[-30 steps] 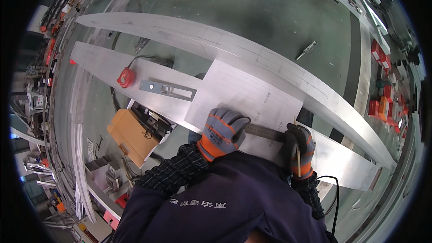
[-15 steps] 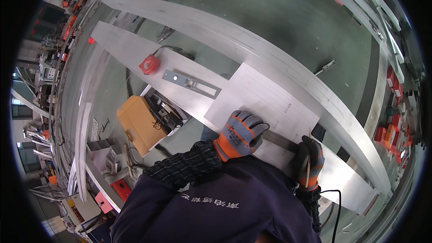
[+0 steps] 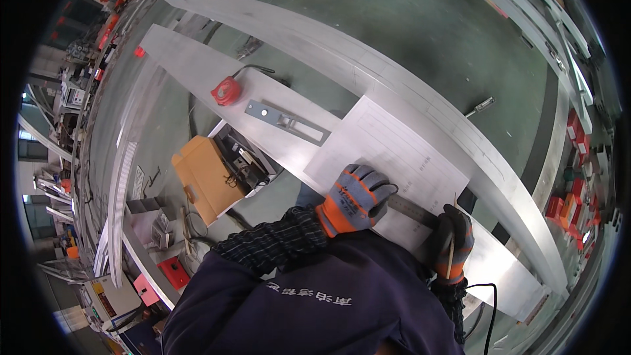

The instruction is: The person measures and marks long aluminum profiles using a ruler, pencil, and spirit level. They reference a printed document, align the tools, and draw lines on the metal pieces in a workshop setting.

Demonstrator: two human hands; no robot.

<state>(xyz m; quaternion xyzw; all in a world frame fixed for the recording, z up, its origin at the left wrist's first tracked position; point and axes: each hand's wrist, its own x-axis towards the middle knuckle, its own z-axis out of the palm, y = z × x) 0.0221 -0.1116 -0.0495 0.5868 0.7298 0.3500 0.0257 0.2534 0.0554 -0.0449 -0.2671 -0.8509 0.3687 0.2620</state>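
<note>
A white paper sheet with printed lines lies over a long flat metal bar. Across the sheet's near part runs a metal ruler. My left hand, in a grey and orange glove, has its fingers curled at the ruler's left end. At the other end is my right hand, gloved alike, its fingers closed with a thin pencil pointing away from me. This hand also touches the ruler. Its grip is partly hidden by the dark glove.
A grey lock plate and a red tape measure rest on the bar, left of the sheet. Beyond runs a second long metal profile. Below left sit an open cardboard box with black parts and a red box.
The whole view has shifted slightly, so the bars, lock plate and tape measure appear a little further right. Both hands keep nearly the same pose at the ruler.
</note>
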